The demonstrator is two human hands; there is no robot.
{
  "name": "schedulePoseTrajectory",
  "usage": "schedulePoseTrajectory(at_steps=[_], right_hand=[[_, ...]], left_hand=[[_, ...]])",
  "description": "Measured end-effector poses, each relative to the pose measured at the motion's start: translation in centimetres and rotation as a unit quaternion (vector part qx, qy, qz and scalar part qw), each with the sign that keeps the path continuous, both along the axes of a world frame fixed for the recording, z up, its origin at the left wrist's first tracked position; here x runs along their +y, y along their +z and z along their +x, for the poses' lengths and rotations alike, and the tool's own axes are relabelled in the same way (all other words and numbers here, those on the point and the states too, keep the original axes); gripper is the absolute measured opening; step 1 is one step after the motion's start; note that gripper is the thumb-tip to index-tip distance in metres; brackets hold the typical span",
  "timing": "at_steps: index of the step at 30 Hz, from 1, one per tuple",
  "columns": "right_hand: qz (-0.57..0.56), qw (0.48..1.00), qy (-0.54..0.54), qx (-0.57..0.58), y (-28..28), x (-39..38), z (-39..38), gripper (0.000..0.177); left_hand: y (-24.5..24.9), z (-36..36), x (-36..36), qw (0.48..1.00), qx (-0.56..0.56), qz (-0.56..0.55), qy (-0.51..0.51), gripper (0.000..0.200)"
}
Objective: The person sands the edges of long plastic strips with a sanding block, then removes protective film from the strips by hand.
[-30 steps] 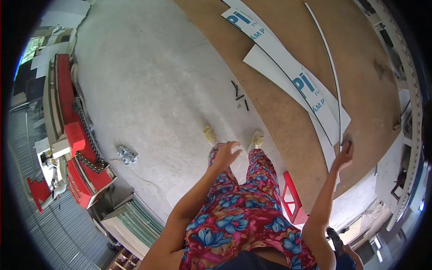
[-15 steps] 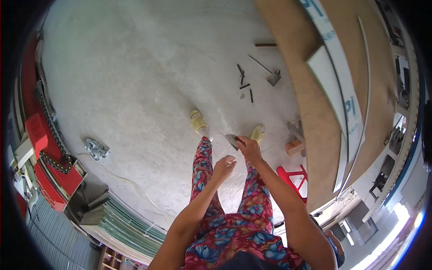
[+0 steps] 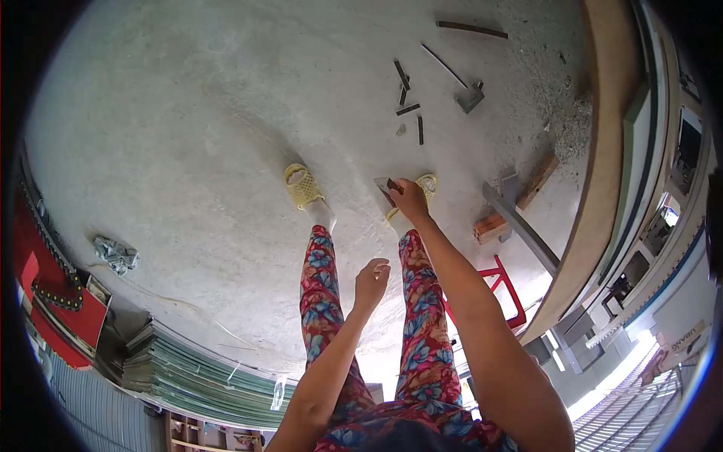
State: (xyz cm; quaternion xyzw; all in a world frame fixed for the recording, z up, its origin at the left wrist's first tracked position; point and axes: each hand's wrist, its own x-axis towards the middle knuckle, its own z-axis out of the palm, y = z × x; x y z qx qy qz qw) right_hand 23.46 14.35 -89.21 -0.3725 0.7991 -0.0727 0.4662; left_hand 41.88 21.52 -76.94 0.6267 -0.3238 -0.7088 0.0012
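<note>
My right hand (image 3: 410, 200) is closed round the dark handle of a putty knife (image 3: 382, 185), its flat metal blade pointing away to the left. The knife is held above the floor, close to my right slipper (image 3: 428, 185). Lower and to the left, my left hand (image 3: 371, 282) hangs in front of my legs with its fingers curled together. Nothing shows in it. My left slipper (image 3: 302, 187) stands on the concrete floor (image 3: 203, 143).
Dark metal pieces (image 3: 407, 109) and a long-handled tool (image 3: 468, 98) lie ahead. Right are bricks (image 3: 491, 227), a metal bar (image 3: 520, 228), a red plastic stool (image 3: 510, 292) and leaning boards (image 3: 602, 151). Left are a crumpled cloth (image 3: 117, 255), red machinery (image 3: 56, 309) and stacked sheets (image 3: 203, 365).
My view has turned and shifted, so the boards now sit farther right and the bricks and bar show more fully. My right hand has reached farther forward with the putty knife; my left hand stays low.
</note>
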Motion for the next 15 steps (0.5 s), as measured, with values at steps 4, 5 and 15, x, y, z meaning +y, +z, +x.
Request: schedulePoseTrajectory(at_steps=[4,5,15], right_hand=[[0.037,0.999,-0.029,0.023,-1.0,1.5,-0.1,0.028],[0.04,0.998,-0.041,0.025,-0.9,2.0,0.0,0.029],[0.068,0.993,-0.06,0.08,-2.4,0.8,-1.9,0.03]], left_hand=[[-1.4,-0.1,1.0,1.0,-0.001,0.008,0.013,0.019],[-1.8,0.1,1.6,1.0,-0.005,0.011,0.01,0.019],[-3.0,-3.0,-1.7,0.993,0.047,0.048,0.093,0.021]])
